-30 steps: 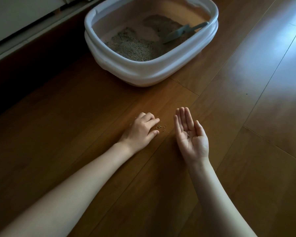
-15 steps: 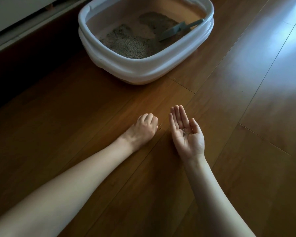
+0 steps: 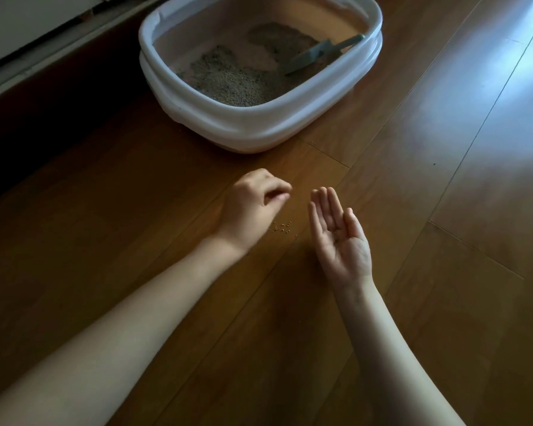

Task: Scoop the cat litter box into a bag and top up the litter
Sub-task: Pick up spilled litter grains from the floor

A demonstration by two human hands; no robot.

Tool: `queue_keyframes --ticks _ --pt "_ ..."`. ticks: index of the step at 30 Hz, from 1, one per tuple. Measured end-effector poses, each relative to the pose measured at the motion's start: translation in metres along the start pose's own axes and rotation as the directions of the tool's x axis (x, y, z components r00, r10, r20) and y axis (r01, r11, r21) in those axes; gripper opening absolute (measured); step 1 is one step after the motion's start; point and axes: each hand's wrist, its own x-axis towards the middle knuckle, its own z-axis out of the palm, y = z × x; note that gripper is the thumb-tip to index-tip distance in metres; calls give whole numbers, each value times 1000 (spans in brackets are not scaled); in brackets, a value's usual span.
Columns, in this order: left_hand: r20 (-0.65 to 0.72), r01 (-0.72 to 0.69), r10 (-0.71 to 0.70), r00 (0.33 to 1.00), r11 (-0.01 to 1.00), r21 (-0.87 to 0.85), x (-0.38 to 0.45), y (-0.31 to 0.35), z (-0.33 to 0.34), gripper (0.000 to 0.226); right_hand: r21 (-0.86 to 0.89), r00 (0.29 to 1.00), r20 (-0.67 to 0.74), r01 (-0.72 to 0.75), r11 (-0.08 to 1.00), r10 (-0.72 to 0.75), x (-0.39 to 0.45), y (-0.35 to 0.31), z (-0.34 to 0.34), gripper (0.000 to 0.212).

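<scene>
Left hand (image 3: 253, 204) has lifted off the floor (image 3: 136, 241) since a second ago; fingertips pinched, contents can't tell. Spilled litter grains (image 3: 282, 228) now exposed, just right of its wrist. Right hand (image 3: 339, 232) unchanged: palm up, flat, few grains on it. Litter box (image 3: 228, 124) far centre. Scoop (image 3: 317, 55) inside, long axis near-left to far-right, handle on far-right rim.

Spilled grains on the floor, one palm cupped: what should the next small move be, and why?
Probably the left hand goes back down to the loose litter grains on the wooden floor and pinches more. Its fingertips are bunched above them, beside the upturned right hand, which already holds a few.
</scene>
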Motion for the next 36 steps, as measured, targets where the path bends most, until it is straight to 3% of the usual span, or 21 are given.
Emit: queue_keyframes --ticks 3,6,9,13,19,29,36 --pt "259 132 -189 947 966 222 -11 -32 10 46 -61 999 4 34 998 -34 -2 -3 -4 38" --pt "426 67 -243 871 919 388 -28 -40 19 68 -137 999 10 33 990 -32 -3 -2 -6 37" --pt "441 -55 -107 891 939 340 -41 -30 27 66 -170 1000 14 1 985 2 -3 -2 -6 44" --pt "406 -212 97 909 945 250 -51 -26 35 50 -72 999 -2 -33 997 33 -2 -3 -5 49" --pt "313 -465 382 870 846 260 -48 -24 37 20 -76 999 -1 -46 996 46 -5 -3 -2 50" --pt "419 -588 436 796 721 366 -47 -23 38 23 -90 999 -30 -41 995 38 -8 -4 -1 49" --pt "488 -529 363 794 807 261 -39 -23 33 24 -74 998 -44 -50 996 47 -9 -2 1 48"
